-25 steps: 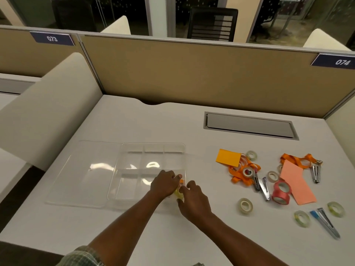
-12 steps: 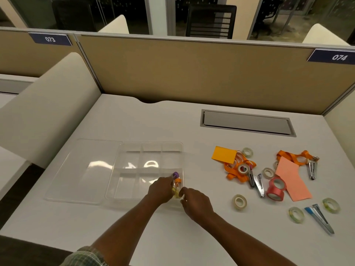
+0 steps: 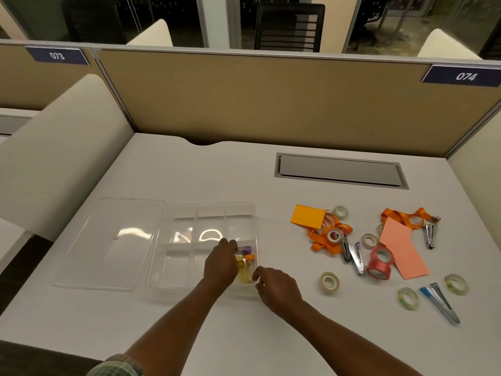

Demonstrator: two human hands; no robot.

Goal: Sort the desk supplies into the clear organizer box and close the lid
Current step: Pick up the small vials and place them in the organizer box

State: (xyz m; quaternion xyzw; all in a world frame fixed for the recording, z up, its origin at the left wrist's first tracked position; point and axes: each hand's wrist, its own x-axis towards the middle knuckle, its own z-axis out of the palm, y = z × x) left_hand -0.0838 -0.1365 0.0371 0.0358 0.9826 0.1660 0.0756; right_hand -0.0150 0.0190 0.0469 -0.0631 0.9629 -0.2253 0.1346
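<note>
The clear organizer box (image 3: 208, 210) sits open on the desk, with its lid (image 3: 113, 240) lying flat to its left. In the near right compartment lie a yellow marker (image 3: 242, 270), an orange-capped tube (image 3: 250, 260) and a purple-capped tube (image 3: 246, 249). My left hand (image 3: 221, 264) rests curled over that compartment, fingertips by the purple-capped tube; whether it grips anything is hidden. My right hand (image 3: 279, 290) hovers at the box's near right corner, fingers loosely bent with nothing in them.
Loose supplies lie to the right: clear tape rolls (image 3: 328, 282), a red tape roll (image 3: 379, 263), orange lanyards (image 3: 325, 240), metal staplers (image 3: 356, 257), pink paper (image 3: 404, 251) and an orange note (image 3: 307, 219). A grey cable hatch (image 3: 339, 172) sits further back, before the tan divider.
Both hands were bunched over the near right compartment. Now they have drawn apart, the right hand has slid right, and the yellow marker and capped tubes show in the compartment.
</note>
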